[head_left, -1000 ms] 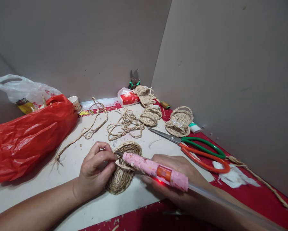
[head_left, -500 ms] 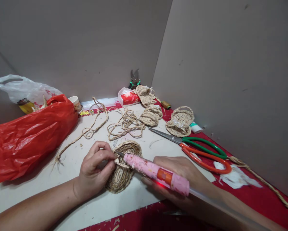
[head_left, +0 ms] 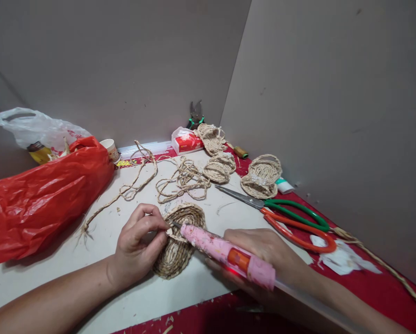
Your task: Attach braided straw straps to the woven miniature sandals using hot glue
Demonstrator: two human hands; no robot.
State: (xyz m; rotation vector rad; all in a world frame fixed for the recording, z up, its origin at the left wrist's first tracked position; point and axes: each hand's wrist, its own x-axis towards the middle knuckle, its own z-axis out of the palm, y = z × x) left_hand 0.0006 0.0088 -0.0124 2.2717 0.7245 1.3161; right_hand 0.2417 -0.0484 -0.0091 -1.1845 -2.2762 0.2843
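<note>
On a pale board (head_left: 131, 311), the left hand (head_left: 140, 246) pinches a braided strip (head_left: 177, 238) over a coiled straw piece (head_left: 173, 264); the right hand (head_left: 258, 242) grips a pink glue gun (head_left: 208, 242). Coiling looks complete, the strip apparently not yet fastened. Three beaded pieces (head_left: 263, 174) sit behind.

A plain grey back wall (head_left: 124, 69) meets a similarly grey right-hand wall (head_left: 326, 93) along a slanting corner line, both flecked with a few dark marks, above a red-topped counter (head_left: 371, 297) partly covered by a pale sheet (head_left: 134, 301), under soft, muted light.
</note>
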